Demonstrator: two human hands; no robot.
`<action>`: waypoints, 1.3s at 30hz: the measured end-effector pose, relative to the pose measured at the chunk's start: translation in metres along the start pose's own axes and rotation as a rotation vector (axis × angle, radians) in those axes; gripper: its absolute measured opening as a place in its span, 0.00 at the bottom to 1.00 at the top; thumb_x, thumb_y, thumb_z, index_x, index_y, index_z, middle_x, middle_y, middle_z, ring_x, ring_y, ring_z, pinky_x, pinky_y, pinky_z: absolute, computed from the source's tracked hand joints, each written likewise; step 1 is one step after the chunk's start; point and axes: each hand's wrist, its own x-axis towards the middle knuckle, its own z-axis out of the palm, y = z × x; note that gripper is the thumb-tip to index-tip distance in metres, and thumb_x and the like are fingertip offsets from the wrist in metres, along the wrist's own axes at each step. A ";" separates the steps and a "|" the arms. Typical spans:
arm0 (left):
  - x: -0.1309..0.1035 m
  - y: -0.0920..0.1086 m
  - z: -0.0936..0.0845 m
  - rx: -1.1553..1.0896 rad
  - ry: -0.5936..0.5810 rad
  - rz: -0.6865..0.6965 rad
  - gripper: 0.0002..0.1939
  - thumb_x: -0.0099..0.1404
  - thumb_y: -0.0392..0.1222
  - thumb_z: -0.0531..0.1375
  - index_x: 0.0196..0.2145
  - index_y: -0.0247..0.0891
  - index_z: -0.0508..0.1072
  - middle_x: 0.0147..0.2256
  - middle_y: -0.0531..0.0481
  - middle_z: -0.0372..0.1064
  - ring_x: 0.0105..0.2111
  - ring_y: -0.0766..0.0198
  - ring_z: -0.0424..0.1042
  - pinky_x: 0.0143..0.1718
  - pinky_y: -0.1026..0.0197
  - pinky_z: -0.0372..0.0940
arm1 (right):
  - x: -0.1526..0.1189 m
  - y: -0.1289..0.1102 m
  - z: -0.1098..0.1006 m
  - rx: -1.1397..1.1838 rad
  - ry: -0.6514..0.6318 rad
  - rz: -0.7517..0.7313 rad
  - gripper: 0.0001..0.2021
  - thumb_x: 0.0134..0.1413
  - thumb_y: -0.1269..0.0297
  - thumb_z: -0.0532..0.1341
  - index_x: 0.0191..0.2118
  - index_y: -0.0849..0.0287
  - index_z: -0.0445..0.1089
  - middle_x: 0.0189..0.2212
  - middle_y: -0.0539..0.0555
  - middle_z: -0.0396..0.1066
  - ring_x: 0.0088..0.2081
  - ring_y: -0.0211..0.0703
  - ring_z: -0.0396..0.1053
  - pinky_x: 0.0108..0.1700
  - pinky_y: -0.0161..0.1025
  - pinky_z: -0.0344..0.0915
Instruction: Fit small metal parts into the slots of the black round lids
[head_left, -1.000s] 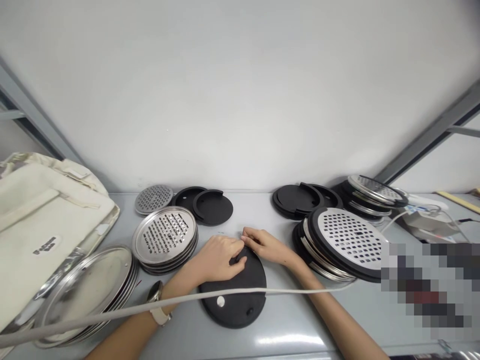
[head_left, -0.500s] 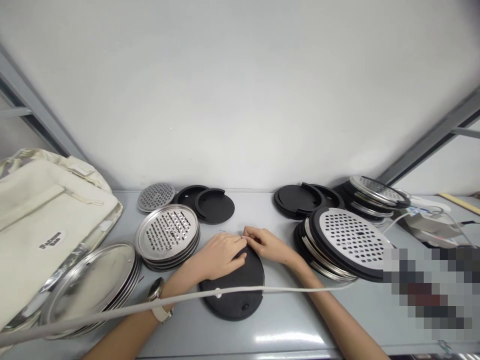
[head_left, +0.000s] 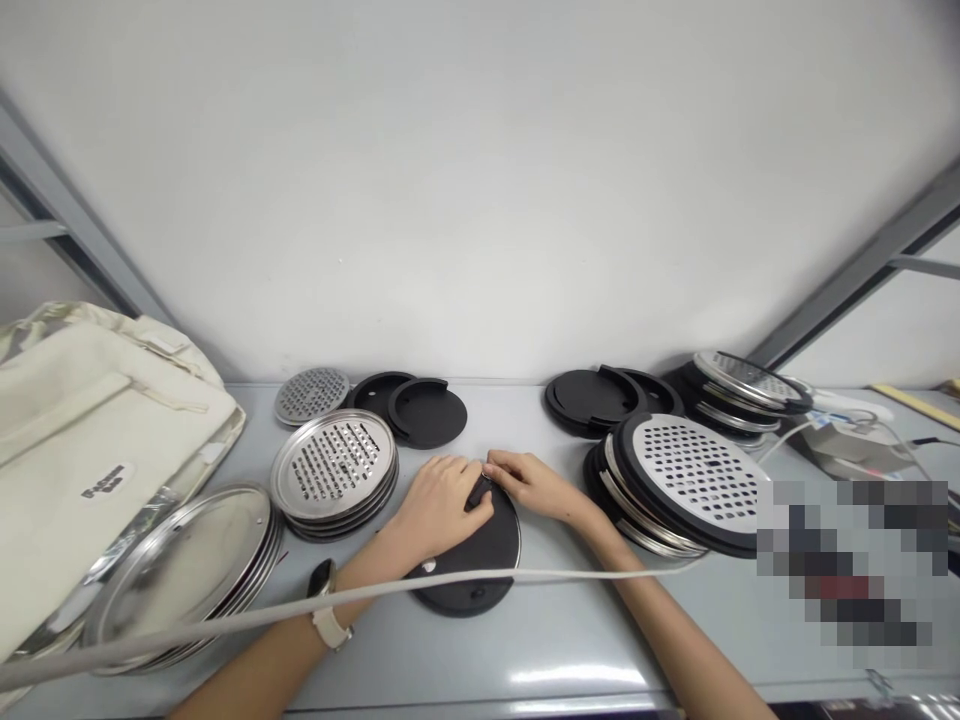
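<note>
A round black plastic base (head_left: 489,550) lies between my hands on the grey table, with a thin metal edge along its right side. My left hand (head_left: 441,505) rests across its far left part, fingers curled over the far rim and thumb on top. Beside that thumb, a raised black piece of the rim shows. Fingers of my right hand (head_left: 536,483) are pinched together at the same far rim, close to my left fingertips. The exact contact under the fingertips is hidden. A white cable (head_left: 555,574) crosses in front of the base and my left forearm.
To the left are stacked metal grater plates (head_left: 334,465), plain metal discs (head_left: 180,570) and a cream bag (head_left: 112,440). Black rings and discs (head_left: 431,415) lie along the wall. On the right stand stacks of black-rimmed grater plates (head_left: 697,470) and a pale box-like device (head_left: 855,445).
The near edge of the black base has shifted away from me. A raised black rim piece now shows by my left thumb, and more of the metal edge is visible at the right.
</note>
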 end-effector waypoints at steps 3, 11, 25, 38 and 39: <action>0.001 0.002 0.002 0.018 0.009 -0.068 0.08 0.63 0.45 0.53 0.33 0.37 0.65 0.32 0.47 0.68 0.35 0.57 0.68 0.38 0.56 0.60 | 0.000 -0.001 0.000 -0.011 0.001 0.007 0.19 0.63 0.53 0.46 0.24 0.59 0.55 0.20 0.45 0.53 0.24 0.34 0.52 0.28 0.33 0.50; 0.002 0.004 0.001 0.086 -0.031 -0.134 0.13 0.63 0.49 0.52 0.30 0.38 0.67 0.27 0.47 0.70 0.29 0.57 0.70 0.30 0.59 0.57 | -0.001 -0.002 0.000 -0.020 -0.012 0.021 0.19 0.63 0.55 0.47 0.23 0.59 0.55 0.19 0.45 0.54 0.23 0.33 0.52 0.27 0.33 0.49; 0.003 0.006 0.003 0.064 -0.044 -0.177 0.15 0.65 0.48 0.50 0.28 0.37 0.69 0.24 0.48 0.70 0.25 0.60 0.70 0.27 0.61 0.55 | -0.003 -0.002 -0.005 0.016 -0.053 0.021 0.20 0.63 0.52 0.47 0.23 0.59 0.54 0.19 0.44 0.50 0.23 0.33 0.49 0.26 0.33 0.48; 0.003 0.006 0.001 0.084 -0.041 -0.155 0.11 0.65 0.47 0.50 0.36 0.39 0.67 0.26 0.49 0.71 0.26 0.58 0.71 0.26 0.61 0.54 | -0.003 0.005 -0.005 0.092 -0.072 0.008 0.19 0.62 0.52 0.47 0.24 0.59 0.54 0.20 0.44 0.48 0.23 0.33 0.48 0.26 0.32 0.48; 0.003 0.006 0.000 0.084 -0.035 -0.155 0.11 0.64 0.47 0.50 0.39 0.39 0.66 0.27 0.49 0.71 0.26 0.58 0.71 0.26 0.61 0.53 | -0.003 0.004 -0.005 0.107 -0.075 0.005 0.19 0.62 0.52 0.47 0.25 0.59 0.55 0.20 0.44 0.49 0.23 0.33 0.48 0.26 0.32 0.48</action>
